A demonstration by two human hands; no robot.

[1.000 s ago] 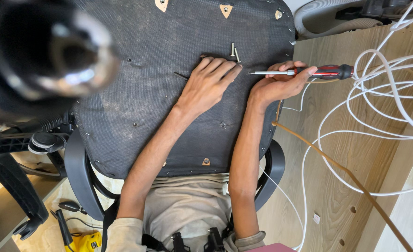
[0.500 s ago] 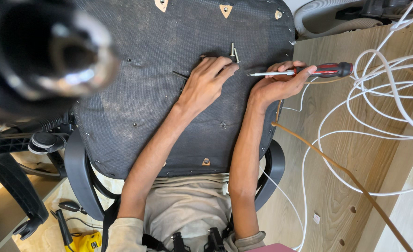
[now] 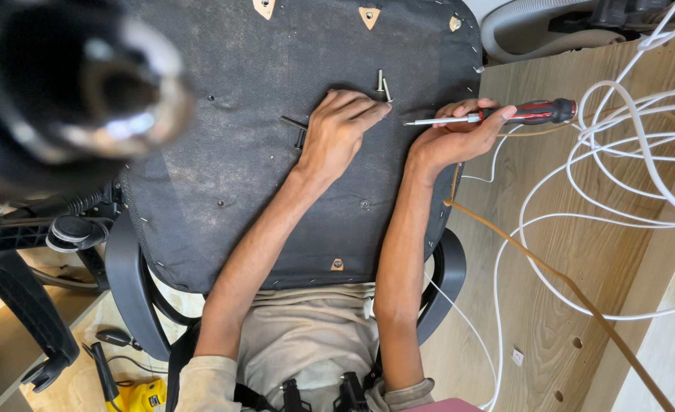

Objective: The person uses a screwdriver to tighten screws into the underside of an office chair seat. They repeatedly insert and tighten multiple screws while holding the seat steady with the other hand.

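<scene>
The dark underside of an office chair seat [image 3: 238, 160] lies across my lap. My left hand [image 3: 339, 131] rests flat on it, fingertips touching two loose silver screws [image 3: 382, 84] near the far edge. Two dark bolts [image 3: 296, 130] lie just left of that hand. My right hand [image 3: 459, 133] grips a screwdriver [image 3: 505, 116] with a red and black handle, its metal shaft pointing left toward the left hand's fingertips.
A blurred black and chrome chair column [image 3: 86, 91] fills the upper left. White cables [image 3: 620, 175] loop over a wooden panel [image 3: 581, 252] on the right. A yellow tool [image 3: 135, 395] lies on the floor at lower left. Chair armrests [image 3: 128, 282] flank my lap.
My left hand has slid slightly right toward the two silver screws. The right hand and screwdriver have stayed almost in place.
</scene>
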